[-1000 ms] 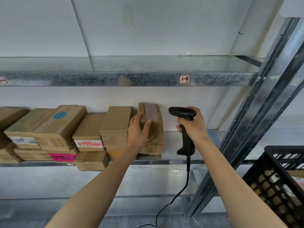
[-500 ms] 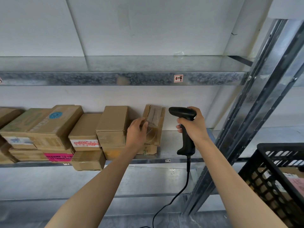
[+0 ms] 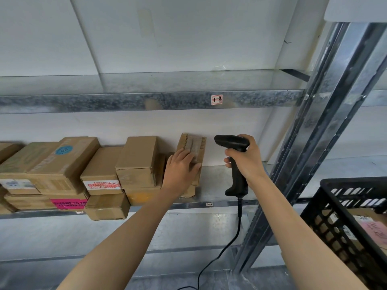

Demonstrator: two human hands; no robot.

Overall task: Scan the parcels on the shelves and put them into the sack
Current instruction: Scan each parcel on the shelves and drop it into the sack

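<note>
A small taped cardboard parcel (image 3: 195, 146) stands tilted on edge on the middle metal shelf (image 3: 217, 185), leaning towards the back wall on top of a flatter box (image 3: 189, 192). My left hand (image 3: 181, 169) lies flat against its front face, fingers and thumb spread over the cardboard. My right hand (image 3: 248, 162) grips the handle of a black barcode scanner (image 3: 235, 164); its head points left at the parcel from a short gap away. The scanner's cable (image 3: 234, 239) hangs down. No sack is in view.
Several more cardboard parcels (image 3: 100, 170) are stacked along the shelf to the left, one with a pink label (image 3: 68, 203). A steel upright (image 3: 310, 143) rises at the right. A black plastic crate (image 3: 345, 218) holding parcels sits at the lower right. The upper shelf (image 3: 146, 101) carries a small tag.
My left hand has tipped the small parcel up from lying on the stack to standing on edge, and now lies flat on its face. The scanner hand has stayed put.
</note>
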